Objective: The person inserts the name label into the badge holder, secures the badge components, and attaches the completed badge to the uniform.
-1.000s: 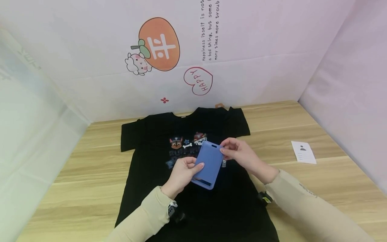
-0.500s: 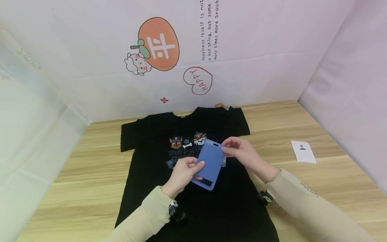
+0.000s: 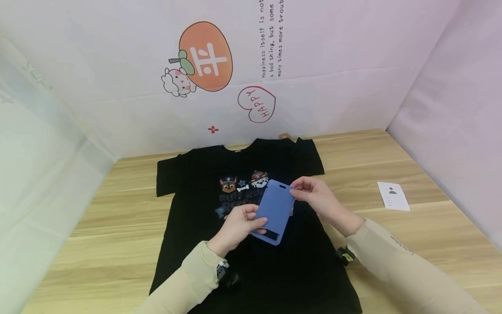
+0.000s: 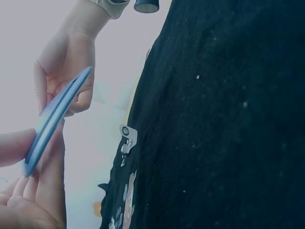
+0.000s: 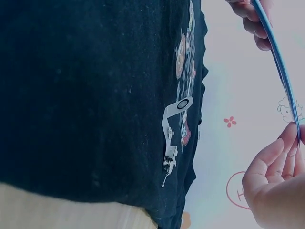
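Both hands hold a blue badge holder (image 3: 279,203) above a black T-shirt (image 3: 290,270). My left hand (image 3: 236,226) pinches its lower left edge, thumb on the front and fingers behind. My right hand (image 3: 319,198) pinches the top right corner, beside the slot. A cut-out near the holder's lower end shows a fingertip and dark cloth. In the left wrist view, the holder appears nearly edge-on. On the shirt, below the hands, lies a badge clip (image 5: 167,131) with a clear strap and metal snap; the holder mostly covers it in the head view.
A white card (image 3: 393,197) with a printed figure lies on the wooden table (image 3: 423,244), right of the shirt. White printed cloth (image 3: 325,65) stands behind the table and along both sides. Cartoon prints (image 3: 228,185) mark the shirt's chest.
Both hands have shifted slightly to the right with the badge holder, and it has tilted a little. The left fingertips now show through its cut-out. The card and shirt stay put.
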